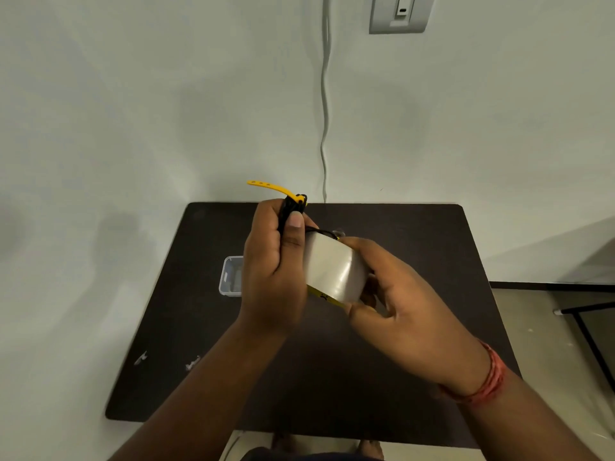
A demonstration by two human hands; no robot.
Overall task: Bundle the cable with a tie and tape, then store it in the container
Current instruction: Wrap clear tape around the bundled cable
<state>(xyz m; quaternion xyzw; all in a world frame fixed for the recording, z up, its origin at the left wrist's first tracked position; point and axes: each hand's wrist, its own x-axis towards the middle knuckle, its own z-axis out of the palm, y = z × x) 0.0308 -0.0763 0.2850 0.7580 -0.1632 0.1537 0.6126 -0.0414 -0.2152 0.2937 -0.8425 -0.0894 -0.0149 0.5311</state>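
My left hand [273, 261] is closed around a coiled black cable [289, 207], held upright above the dark table [416, 234]. A yellow tie [273, 187] wraps the coil's top, and its free end sticks out to the left. My right hand [396, 301] grips a roll of clear tape [332, 267] with a yellow core, pressed against the cable just right of my left thumb. A small clear plastic container [229, 276] sits on the table behind my left hand, partly hidden by it.
A grey cord [324, 128] runs down the white wall to the table's back edge. A switch plate [399, 13] is high on the wall. Two small pale scraps [193, 362] lie near the table's left front. A black frame [585, 324] stands at the right.
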